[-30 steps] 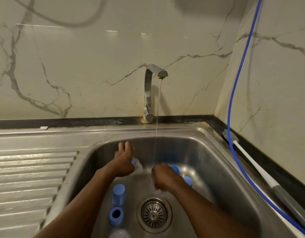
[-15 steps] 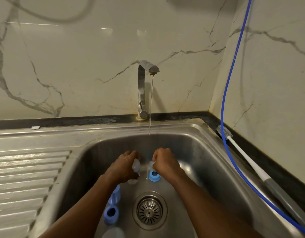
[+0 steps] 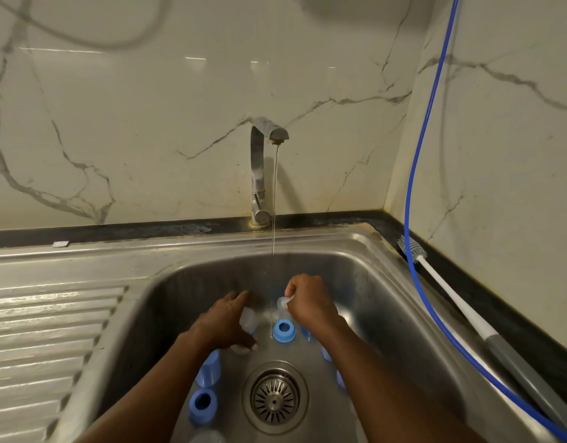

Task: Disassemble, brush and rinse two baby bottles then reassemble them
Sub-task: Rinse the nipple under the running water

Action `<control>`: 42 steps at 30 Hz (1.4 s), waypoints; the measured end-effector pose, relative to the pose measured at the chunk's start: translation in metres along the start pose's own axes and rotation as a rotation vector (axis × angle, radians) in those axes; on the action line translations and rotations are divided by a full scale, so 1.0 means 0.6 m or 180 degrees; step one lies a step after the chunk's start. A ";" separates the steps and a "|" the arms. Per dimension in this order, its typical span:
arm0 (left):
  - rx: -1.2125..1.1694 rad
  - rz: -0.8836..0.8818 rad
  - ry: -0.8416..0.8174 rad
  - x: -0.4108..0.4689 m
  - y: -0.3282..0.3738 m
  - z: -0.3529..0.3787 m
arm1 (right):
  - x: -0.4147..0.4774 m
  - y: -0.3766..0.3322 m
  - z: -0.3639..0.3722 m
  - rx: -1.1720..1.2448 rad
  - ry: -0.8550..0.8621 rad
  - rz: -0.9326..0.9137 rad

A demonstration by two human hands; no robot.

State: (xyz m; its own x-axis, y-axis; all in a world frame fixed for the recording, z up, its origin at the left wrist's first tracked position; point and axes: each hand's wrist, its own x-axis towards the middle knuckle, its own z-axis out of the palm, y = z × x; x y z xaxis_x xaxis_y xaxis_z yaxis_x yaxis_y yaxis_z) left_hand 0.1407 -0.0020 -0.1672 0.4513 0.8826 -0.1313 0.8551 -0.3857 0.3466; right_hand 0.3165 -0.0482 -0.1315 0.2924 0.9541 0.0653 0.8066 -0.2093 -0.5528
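Both hands are down in the steel sink (image 3: 365,260), under a thin stream from the tap (image 3: 269,129). My left hand (image 3: 226,321) grips a clear baby bottle (image 3: 248,319). My right hand (image 3: 307,302) pinches a clear silicone nipple (image 3: 282,303) beside the stream. A blue collar ring (image 3: 284,330) lies on the sink floor below my right hand. A blue cap (image 3: 209,369) and a second blue ring (image 3: 202,404) lie under my left forearm. More blue parts (image 3: 326,354) are half hidden by my right forearm.
The drain strainer (image 3: 275,398) sits in the middle of the sink floor. A bottle brush (image 3: 411,247) with a white and grey handle lies along the right counter edge, crossed by a blue hose (image 3: 419,155). A ribbed draining board (image 3: 42,330) is on the left.
My hands have come together near the stream. My right hand has lifted, now holding the clear nipple above the blue ring. The view shifted slightly.
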 end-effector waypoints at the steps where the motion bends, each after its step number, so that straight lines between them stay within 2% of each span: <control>1: -0.0049 0.0012 -0.0020 0.000 -0.002 -0.001 | 0.001 0.002 0.000 0.0199 -0.0001 0.0055; 5: -0.0406 0.0178 0.0241 0.005 -0.005 -0.009 | 0.003 0.007 0.000 0.1524 -0.0401 0.0382; 7: -0.0799 0.0336 0.0753 0.005 0.007 -0.019 | -0.001 -0.005 -0.007 0.2336 -0.0700 0.0517; 9: -0.1679 0.0517 0.1229 0.002 0.028 -0.029 | -0.006 -0.022 -0.018 0.3221 -0.0958 0.0595; 12: -0.2747 0.0609 0.1306 -0.006 0.057 -0.039 | -0.004 -0.030 -0.028 0.4223 -0.1137 0.0701; 16: -0.3038 0.0563 0.1428 -0.006 0.066 -0.038 | -0.003 -0.028 -0.035 0.4831 -0.1294 0.0740; 20: -0.2868 0.0713 0.1520 -0.009 0.073 -0.037 | -0.002 -0.034 -0.027 0.4360 -0.1057 0.0570; 24: -0.2568 0.0778 0.1682 -0.011 0.078 -0.034 | 0.000 -0.032 -0.022 0.4023 -0.0837 0.0675; 29: -0.2076 0.0858 0.1722 -0.010 0.078 -0.029 | -0.004 -0.030 -0.015 0.3217 -0.0634 0.0576; 34: -0.2172 0.0818 0.1548 -0.011 0.073 -0.028 | -0.003 -0.031 -0.010 0.2950 -0.0593 0.0416; 38: -0.2298 0.0678 0.1674 -0.011 0.068 -0.028 | -0.005 -0.038 -0.009 0.3051 -0.0726 0.0111; 42: -0.2363 0.0514 0.1653 -0.009 0.069 -0.027 | -0.006 -0.037 -0.009 0.2354 -0.0278 -0.0375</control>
State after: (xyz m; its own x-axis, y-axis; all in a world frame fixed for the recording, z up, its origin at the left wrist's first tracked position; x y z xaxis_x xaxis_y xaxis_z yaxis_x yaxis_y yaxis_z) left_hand 0.1695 -0.0184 -0.1369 0.2260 0.9122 0.3419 0.3273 -0.4017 0.8553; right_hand 0.3001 -0.0480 -0.1150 0.1587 0.9812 0.1094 0.2656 0.0643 -0.9619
